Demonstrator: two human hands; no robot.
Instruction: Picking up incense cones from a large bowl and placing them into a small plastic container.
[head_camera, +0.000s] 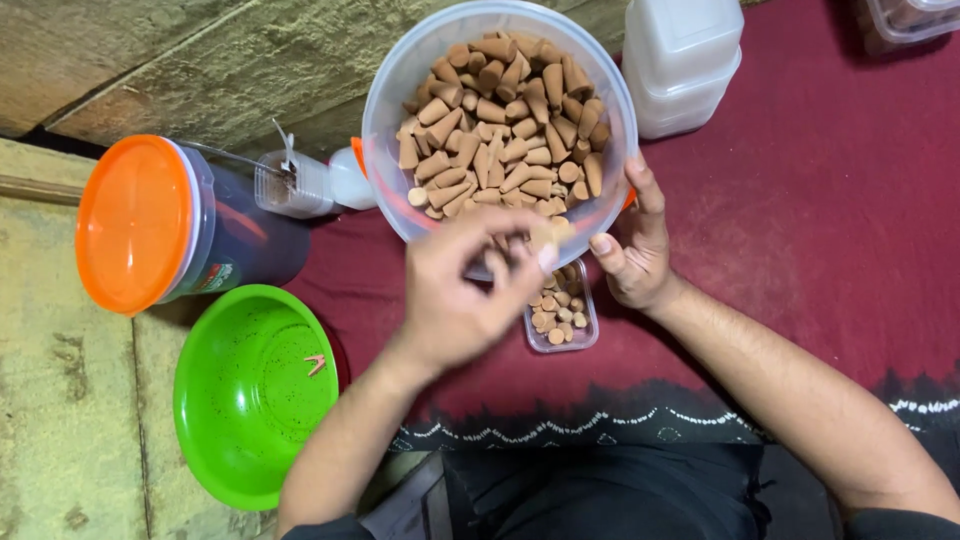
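- Head view: my left hand (460, 295) is over the small clear box (562, 312), fingers pinched on what looks like 1 cone, though it's blurred, so can't say for sure.
- My right hand (632, 245) has its fingers up against the rim and side of the big clear bowl (395, 95), tipping it twd me; thumb bent in below.
- Bowl's heaped w/ brown cones (505, 125), loose, pointing every which way.
- Small box sits on the maroon cloth (820, 190) just below the bowl, btwn my hands, partly filled w/ cones standing flat end up.
- Handling, my guess: cones are light, dry, stiff, prob. crumbly at the tip, so pinch at the wide base, not the point.
- Left of me: orange-lidded jar (135, 222) lying on its side, green bowl (255, 395) near my left forearm, nearly bare.
- White tub (682, 62) just right of the big bowl.
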